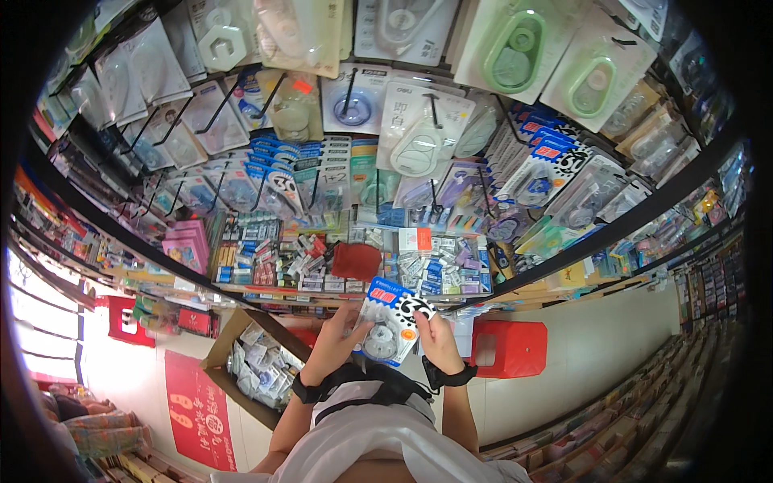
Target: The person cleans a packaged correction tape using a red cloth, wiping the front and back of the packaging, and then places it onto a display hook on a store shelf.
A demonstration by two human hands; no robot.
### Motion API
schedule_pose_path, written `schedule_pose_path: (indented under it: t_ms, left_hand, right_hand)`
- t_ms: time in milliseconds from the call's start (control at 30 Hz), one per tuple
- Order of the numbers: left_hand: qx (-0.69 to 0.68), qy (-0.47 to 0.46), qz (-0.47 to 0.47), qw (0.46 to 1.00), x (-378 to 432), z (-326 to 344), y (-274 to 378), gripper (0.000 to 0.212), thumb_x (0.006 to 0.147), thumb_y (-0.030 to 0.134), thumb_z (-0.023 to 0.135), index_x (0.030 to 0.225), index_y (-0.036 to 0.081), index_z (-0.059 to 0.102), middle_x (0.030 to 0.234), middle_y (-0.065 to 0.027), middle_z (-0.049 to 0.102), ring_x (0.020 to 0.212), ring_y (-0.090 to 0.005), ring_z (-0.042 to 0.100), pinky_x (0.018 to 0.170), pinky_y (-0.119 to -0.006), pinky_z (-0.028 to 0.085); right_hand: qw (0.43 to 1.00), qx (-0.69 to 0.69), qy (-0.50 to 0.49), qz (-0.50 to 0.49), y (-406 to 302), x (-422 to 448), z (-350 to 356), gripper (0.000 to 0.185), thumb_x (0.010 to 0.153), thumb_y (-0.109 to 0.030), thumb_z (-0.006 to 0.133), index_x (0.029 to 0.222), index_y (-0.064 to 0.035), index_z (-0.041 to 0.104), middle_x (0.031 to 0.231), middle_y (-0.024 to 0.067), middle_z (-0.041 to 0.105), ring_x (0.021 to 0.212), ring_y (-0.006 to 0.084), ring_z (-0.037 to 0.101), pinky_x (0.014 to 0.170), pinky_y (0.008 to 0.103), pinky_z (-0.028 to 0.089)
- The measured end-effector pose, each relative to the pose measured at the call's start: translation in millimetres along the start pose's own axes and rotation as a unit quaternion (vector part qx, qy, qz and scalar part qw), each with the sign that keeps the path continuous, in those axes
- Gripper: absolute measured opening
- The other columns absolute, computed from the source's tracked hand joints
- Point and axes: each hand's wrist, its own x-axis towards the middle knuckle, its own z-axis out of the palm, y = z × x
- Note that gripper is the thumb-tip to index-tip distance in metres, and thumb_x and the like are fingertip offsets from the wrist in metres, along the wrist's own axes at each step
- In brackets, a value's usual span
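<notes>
Between my two hands is a blister pack of correction tape (pixel 381 340) with a blue and white printed card and a clear plastic bubble. My left hand (pixel 338 335) grips its left edge, thumb on the front. On the right edge, my right hand (pixel 439 342) pinches the card near its printed number. Similar blue and white packs (pixel 539 166) hang on a hook at the upper right of the rack. Straight ahead, more carded correction tapes, such as a white one (pixel 415 145), hang from black metal hooks.
Below the hooks, compartments hold small boxed erasers (pixel 432 265), with a dark red cloth item (pixel 356 261) among them. An open cardboard box (pixel 266 368) of packs stands at left. Red plastic stools (pixel 525 349) and a red mat (pixel 202 410) are on the floor. A person's patterned clothing (pixel 109 428) shows lower left.
</notes>
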Motion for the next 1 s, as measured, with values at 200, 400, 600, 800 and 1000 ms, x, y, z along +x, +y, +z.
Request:
schedule_pose_path:
  t_ms: [200,400,600,800,1000]
  left_hand:
    - [-0.095,0.002,0.018,0.995,16.9,6.9,5.2,0.031,0.085,-0.003,0.062,0.112,0.000,0.046,0.094,-0.0043,0.061,0.085,-0.0076,0.056,0.076,-0.023,0.047]
    - [0.003,-0.029,0.092,0.995,35.9,12.9,19.4,0.022,0.082,0.001,0.067,0.100,0.001,0.054,0.090,-0.0046,0.062,0.083,-0.0092,0.058,0.073,-0.023,0.047]
    - [0.029,-0.078,0.196,0.977,57.2,26.2,33.5,0.019,0.080,0.002,0.068,0.097,0.001,0.059,0.092,-0.0065,0.063,0.081,-0.0106,0.061,0.070,-0.023,0.048]
    - [-0.036,-0.114,0.075,0.990,69.2,32.7,35.4,0.029,0.086,0.003,0.063,0.112,0.003,0.051,0.099,-0.0063,0.064,0.078,-0.0074,0.061,0.060,-0.020,0.046]
    - [-0.050,-0.148,0.045,0.987,80.5,39.5,29.6,0.024,0.086,0.005,0.064,0.107,0.001,0.055,0.088,-0.0050,0.065,0.077,-0.0030,0.057,0.060,-0.019,0.045]
  right_hand:
    - [1.000,-0.017,-0.009,-0.003,5.1,-11.2,0.3,0.019,0.092,-0.013,0.056,0.083,0.0045,0.053,0.059,0.0162,0.051,0.047,0.0224,0.043,0.046,0.0344,0.035]
    - [0.998,-0.059,0.000,-0.013,24.0,-20.3,-1.6,0.021,0.090,-0.013,0.059,0.080,0.0039,0.054,0.059,0.0177,0.052,0.048,0.0247,0.048,0.046,0.0356,0.036]
    - [0.995,-0.013,0.097,-0.019,6.1,-24.4,-11.1,0.013,0.090,-0.011,0.058,0.095,0.0002,0.062,0.064,0.0139,0.059,0.051,0.0173,0.052,0.049,0.0296,0.040]
    - [0.991,-0.049,0.122,0.008,-9.7,-23.4,-24.2,0.014,0.091,-0.010,0.055,0.099,-0.0009,0.061,0.060,0.0111,0.056,0.047,0.0130,0.049,0.046,0.0284,0.037]
    - [0.986,-0.052,0.158,0.030,-5.4,-28.7,-26.9,0.015,0.091,-0.011,0.056,0.099,-0.0004,0.062,0.065,0.0110,0.060,0.051,0.0148,0.053,0.048,0.0276,0.040]
